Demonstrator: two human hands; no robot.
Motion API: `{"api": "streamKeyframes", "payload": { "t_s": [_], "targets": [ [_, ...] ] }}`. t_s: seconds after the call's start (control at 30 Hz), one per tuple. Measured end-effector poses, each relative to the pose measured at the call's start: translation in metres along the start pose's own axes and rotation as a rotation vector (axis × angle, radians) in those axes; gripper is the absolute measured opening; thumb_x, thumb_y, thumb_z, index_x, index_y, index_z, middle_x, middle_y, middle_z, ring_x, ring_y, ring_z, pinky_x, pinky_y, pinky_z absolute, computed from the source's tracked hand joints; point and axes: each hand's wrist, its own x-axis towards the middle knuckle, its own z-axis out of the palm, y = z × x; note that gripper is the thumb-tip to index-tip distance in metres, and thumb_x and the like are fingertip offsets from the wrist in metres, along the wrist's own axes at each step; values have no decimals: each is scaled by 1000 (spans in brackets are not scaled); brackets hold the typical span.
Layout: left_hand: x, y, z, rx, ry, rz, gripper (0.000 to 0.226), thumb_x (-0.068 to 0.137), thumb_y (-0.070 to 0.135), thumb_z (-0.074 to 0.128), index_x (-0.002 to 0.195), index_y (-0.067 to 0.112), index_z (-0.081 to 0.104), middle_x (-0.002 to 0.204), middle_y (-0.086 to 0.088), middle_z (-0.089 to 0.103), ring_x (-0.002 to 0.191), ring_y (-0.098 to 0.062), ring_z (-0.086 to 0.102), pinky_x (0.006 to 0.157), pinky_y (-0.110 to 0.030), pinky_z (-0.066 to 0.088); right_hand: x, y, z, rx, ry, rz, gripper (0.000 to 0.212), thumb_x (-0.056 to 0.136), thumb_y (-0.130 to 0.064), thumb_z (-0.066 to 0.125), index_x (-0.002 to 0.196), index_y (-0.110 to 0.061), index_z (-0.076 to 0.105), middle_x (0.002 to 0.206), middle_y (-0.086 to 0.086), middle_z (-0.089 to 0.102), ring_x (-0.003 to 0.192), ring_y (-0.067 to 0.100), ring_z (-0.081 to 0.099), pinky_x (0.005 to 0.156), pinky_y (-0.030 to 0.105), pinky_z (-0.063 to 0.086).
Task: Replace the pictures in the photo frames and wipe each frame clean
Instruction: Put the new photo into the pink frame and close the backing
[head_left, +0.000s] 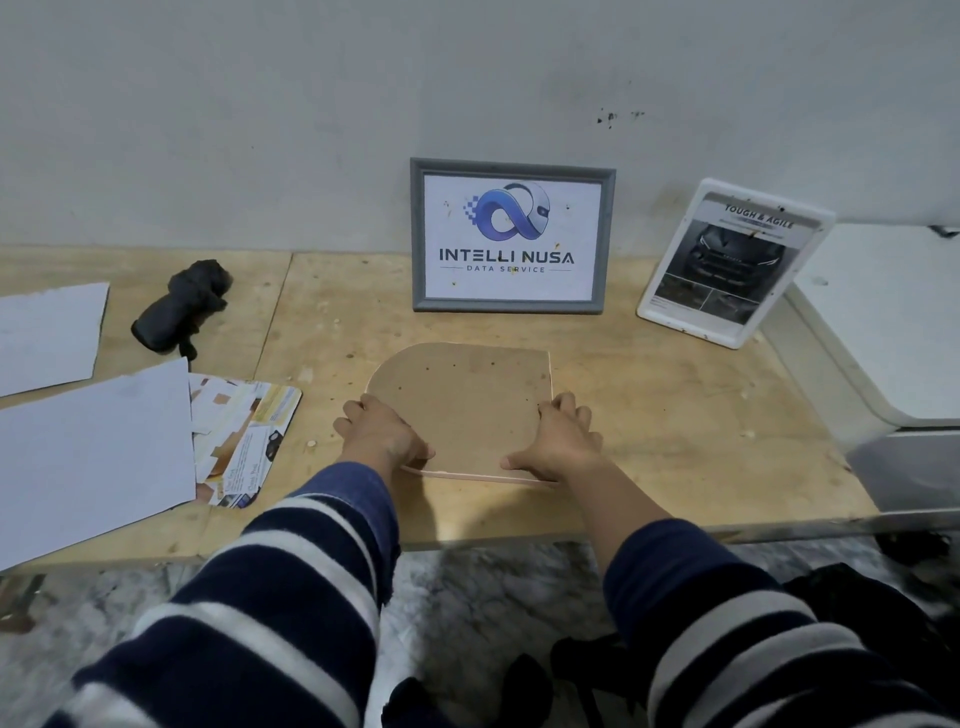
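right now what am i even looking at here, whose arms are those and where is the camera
There is one picture, taken by a camera worn on a person's head, looking forward and down. The striped sleeves are that person's own arms; no machine is involved.

Both hands work on a photo frame lying face down on the wooden table, so you see its brown backing. The left hand grips its left edge and the right hand grips its right edge.

Against the wall stand a grey frame with a logo print and a white frame with a car picture. To the left lie a black cloth, white sheets of paper and a colourful leaflet.
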Motion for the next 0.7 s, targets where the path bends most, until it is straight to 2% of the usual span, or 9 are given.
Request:
{"api": "streamKeyframes", "payload": {
  "t_s": [0.1,0.17,0.2,0.3,0.4,0.47,0.57,0.7],
  "targets": [
    [-2,7,0,81,-8,-21,119,63,29,81,149,5,3,145,-11,16,132,-31,21,110,-43,32,3,3,-2,-19,46,-34,75,78,-49,69,138,-16,40,138,1,35,125,24,34,104,42,34],
    [-3,14,2,134,3,41,126,62,32,78,150,8,-9,153,-8,0,136,-32,14,113,-46,27,6,5,-4,-2,118,-50,51,90,-29,56,138,-16,42,140,1,38,126,24,35,104,40,33],
    [-4,18,2,166,10,92,127,63,33,76,150,9,-13,155,-6,-7,138,-32,10,114,-47,24,7,7,-5,-6,136,-65,49,91,-17,50,139,-17,41,142,0,38,128,24,33,105,39,32],
    [-1,33,0,299,2,269,120,66,32,74,152,16,-8,158,-2,-11,145,-31,1,116,-48,18,9,11,-9,-29,56,-116,69,83,0,45,148,-18,29,154,-2,25,139,24,22,114,40,23],
    [5,49,-2,437,-45,399,108,73,35,75,153,19,4,160,0,-9,147,-29,-1,116,-51,20,15,12,-13,-54,-72,-131,80,82,2,45,153,-20,16,161,-7,5,147,24,5,120,45,7],
    [7,61,0,518,-77,460,111,73,39,79,154,18,6,161,0,-10,148,-28,-1,115,-54,22,22,13,-18,-87,-146,-125,84,80,2,47,154,-21,14,161,-8,1,147,25,4,120,48,1],
    [7,76,5,642,-124,527,121,70,42,82,155,20,-2,161,3,-15,148,-27,-8,116,-56,18,30,13,-25,-205,-175,-152,85,78,-5,59,152,-19,20,161,-5,7,145,28,11,119,53,-1],
    [12,84,14,738,-147,546,129,67,44,83,153,22,-11,160,4,-19,148,-26,-10,116,-56,16,33,11,-29,-309,-127,-204,78,78,-19,70,147,-19,32,156,1,26,141,29,22,118,56,0]
  ]
}}
